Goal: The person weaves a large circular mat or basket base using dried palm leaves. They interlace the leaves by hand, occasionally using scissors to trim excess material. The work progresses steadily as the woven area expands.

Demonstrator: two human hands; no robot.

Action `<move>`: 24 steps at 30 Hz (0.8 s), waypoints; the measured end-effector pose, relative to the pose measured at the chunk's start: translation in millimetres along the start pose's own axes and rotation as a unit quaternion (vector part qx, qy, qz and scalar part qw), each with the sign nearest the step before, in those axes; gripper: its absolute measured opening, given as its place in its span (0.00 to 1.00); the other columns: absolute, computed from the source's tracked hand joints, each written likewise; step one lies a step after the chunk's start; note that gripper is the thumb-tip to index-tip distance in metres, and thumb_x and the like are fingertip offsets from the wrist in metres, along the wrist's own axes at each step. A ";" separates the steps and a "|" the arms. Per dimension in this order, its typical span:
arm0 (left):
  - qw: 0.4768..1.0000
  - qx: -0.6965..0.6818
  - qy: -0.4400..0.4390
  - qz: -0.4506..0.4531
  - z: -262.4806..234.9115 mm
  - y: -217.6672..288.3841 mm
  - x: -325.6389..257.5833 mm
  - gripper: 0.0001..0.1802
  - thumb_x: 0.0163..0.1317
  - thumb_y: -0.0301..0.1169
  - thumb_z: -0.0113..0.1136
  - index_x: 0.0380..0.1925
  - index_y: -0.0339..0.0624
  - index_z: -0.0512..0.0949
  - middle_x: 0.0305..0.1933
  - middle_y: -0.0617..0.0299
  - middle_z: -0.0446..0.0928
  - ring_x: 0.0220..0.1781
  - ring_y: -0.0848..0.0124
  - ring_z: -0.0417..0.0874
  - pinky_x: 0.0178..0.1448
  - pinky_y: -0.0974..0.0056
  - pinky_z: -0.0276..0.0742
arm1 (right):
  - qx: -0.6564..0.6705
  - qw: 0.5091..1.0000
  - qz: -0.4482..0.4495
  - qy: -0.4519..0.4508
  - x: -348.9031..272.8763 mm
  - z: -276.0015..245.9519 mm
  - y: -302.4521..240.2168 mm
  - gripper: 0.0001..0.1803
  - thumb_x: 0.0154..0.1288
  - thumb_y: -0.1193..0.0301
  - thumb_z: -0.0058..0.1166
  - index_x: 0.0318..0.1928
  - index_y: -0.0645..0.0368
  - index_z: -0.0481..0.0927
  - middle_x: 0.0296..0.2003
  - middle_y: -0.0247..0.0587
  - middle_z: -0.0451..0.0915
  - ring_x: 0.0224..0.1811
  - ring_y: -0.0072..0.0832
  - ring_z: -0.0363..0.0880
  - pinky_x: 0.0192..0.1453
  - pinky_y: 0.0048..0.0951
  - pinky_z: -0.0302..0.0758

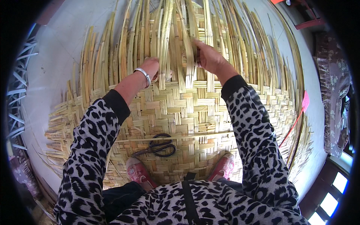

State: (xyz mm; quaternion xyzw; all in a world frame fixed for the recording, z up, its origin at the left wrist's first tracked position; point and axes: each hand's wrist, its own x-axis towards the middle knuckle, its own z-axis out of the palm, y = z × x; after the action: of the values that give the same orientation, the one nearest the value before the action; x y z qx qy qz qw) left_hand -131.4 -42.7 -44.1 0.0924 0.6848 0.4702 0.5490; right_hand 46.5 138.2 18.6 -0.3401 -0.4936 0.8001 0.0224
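Observation:
A large mat [187,108] of flattened yellow-green reed strips lies beneath me, woven in a zigzag pattern on the near side. Beyond the woven part, loose reed strips [129,48] fan out away from me. My left hand [151,68], with a silver bracelet at the wrist, is closed at the base of an upright reed strip [164,41]; its fingertips are partly hidden behind it. To the right, my right hand [210,58] grips another raised reed strip [188,56] with fingers and thumb, at the edge of the weave.
Dark-handled scissors [162,145] lie on the mat before my feet, beside a single loose strip [180,136] lying crosswise. My red shoes [139,171] stand on the mat. A pink fly swatter [305,100] rests at the right. White lattice [18,90] stands at the far left.

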 end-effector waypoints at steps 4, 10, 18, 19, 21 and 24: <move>0.996 -0.069 -0.033 -0.033 1.4 7.1 -7.9 0.13 0.71 0.34 0.49 0.43 0.36 0.76 0.33 0.52 0.82 0.31 0.62 0.85 0.32 0.60 0.82 | 0.144 0.988 -0.047 -0.043 -10.3 7.8 -11.4 0.30 0.79 0.50 0.30 0.59 0.63 0.72 0.44 0.45 0.84 0.41 0.32 0.85 0.51 0.36 0.84; 0.984 0.074 -0.161 -0.002 15.6 46.6 -49.0 0.10 0.66 0.33 0.57 0.40 0.38 0.80 0.34 0.56 0.84 0.30 0.69 0.84 0.32 0.65 0.78 | 0.025 0.996 0.057 -0.062 10.0 25.8 -18.8 0.15 0.71 0.65 0.53 0.47 0.66 0.78 0.37 0.49 0.84 0.37 0.33 0.87 0.42 0.27 0.87; 0.979 0.068 -0.191 0.009 20.3 53.2 -62.0 0.18 0.66 0.42 0.62 0.46 0.39 0.80 0.39 0.61 0.83 0.40 0.69 0.84 0.42 0.64 0.80 | 0.007 0.995 0.000 -0.102 15.7 35.8 -11.1 0.15 0.70 0.66 0.56 0.49 0.64 0.78 0.39 0.42 0.83 0.40 0.29 0.84 0.46 0.29 0.85; 0.978 0.058 -0.201 0.008 17.4 51.0 -58.3 0.18 0.66 0.41 0.62 0.47 0.39 0.79 0.39 0.60 0.83 0.41 0.68 0.84 0.44 0.64 0.80 | 0.027 0.996 -0.009 -0.084 14.3 32.5 -8.6 0.14 0.71 0.67 0.55 0.48 0.66 0.78 0.38 0.42 0.83 0.38 0.29 0.84 0.44 0.28 0.86; 0.977 0.082 -0.196 -0.004 11.4 45.7 -48.5 0.16 0.67 0.39 0.61 0.47 0.39 0.79 0.39 0.60 0.83 0.42 0.67 0.85 0.46 0.63 0.81 | 0.056 0.994 -0.041 -0.086 10.3 23.8 -1.5 0.13 0.73 0.70 0.51 0.50 0.67 0.76 0.38 0.42 0.83 0.37 0.28 0.83 0.45 0.28 0.85; 0.971 0.097 -0.219 0.002 3.8 37.5 -32.5 0.15 0.67 0.38 0.62 0.45 0.38 0.80 0.39 0.60 0.84 0.42 0.67 0.85 0.47 0.62 0.81 | 0.087 0.996 -0.009 0.020 0.7 8.3 11.8 0.14 0.73 0.68 0.50 0.51 0.66 0.76 0.38 0.41 0.83 0.38 0.27 0.83 0.44 0.28 0.83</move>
State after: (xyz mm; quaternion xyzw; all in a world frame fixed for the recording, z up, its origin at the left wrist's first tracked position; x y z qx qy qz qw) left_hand -130.5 -41.2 5.7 0.2469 0.5904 0.3708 0.6730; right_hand 44.9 126.0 11.1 -0.3481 -0.4249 0.8328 0.0685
